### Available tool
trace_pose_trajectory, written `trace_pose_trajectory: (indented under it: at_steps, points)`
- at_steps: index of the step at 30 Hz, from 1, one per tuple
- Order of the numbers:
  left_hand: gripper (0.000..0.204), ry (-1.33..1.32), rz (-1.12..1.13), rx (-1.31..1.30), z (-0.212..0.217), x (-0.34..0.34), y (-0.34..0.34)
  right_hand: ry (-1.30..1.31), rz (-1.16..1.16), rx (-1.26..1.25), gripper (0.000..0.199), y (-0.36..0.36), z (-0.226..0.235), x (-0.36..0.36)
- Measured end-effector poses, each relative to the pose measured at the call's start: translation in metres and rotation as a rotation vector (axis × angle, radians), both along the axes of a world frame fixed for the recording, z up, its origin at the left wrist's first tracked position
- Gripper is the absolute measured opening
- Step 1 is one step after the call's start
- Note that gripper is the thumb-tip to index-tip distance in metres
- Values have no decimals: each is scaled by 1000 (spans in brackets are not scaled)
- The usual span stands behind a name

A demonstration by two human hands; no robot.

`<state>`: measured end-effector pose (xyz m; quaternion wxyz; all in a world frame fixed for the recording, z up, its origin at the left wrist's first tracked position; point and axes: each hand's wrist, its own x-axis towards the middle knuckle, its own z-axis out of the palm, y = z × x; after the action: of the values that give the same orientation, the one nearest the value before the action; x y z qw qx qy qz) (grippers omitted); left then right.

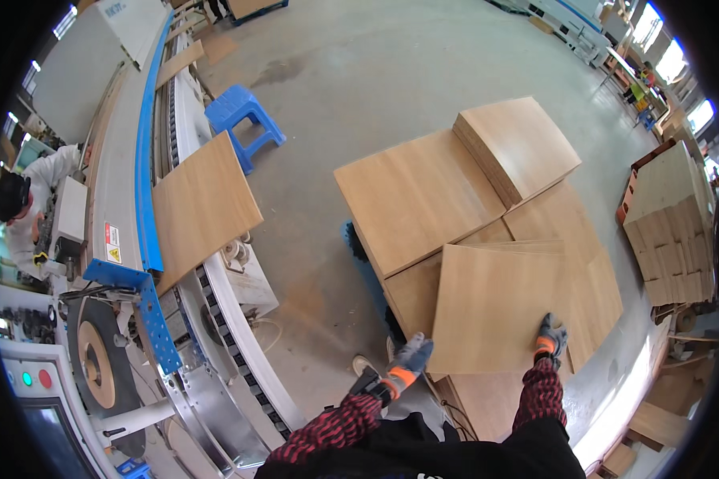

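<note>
Grey floor is stretching beyond a wooden panel lying between the fingers of left hand and right hand, their grip unclear; the person is seemingly positioning it, lifting calling for both edges.

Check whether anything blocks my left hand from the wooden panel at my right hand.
Nothing visible does. The left hand is close beside the wooden panel, near its lower left corner; whether they touch is unclear.

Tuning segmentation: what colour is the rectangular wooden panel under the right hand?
Wooden panel: light brown; head view.
</note>
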<state>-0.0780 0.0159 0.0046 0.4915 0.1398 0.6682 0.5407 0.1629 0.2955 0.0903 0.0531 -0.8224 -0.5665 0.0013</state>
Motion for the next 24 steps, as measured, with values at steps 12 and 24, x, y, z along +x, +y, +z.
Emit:
trace_pose_trajectory:
  at_steps: [12,24]
  points:
    - [56,313,246,-559,214,-79,-101,771,-27,-344,70,-133,-28,-22]
    - [60,1232,444,-964,234,-40,-285,1247,932,-718,28,-266,37,-266]
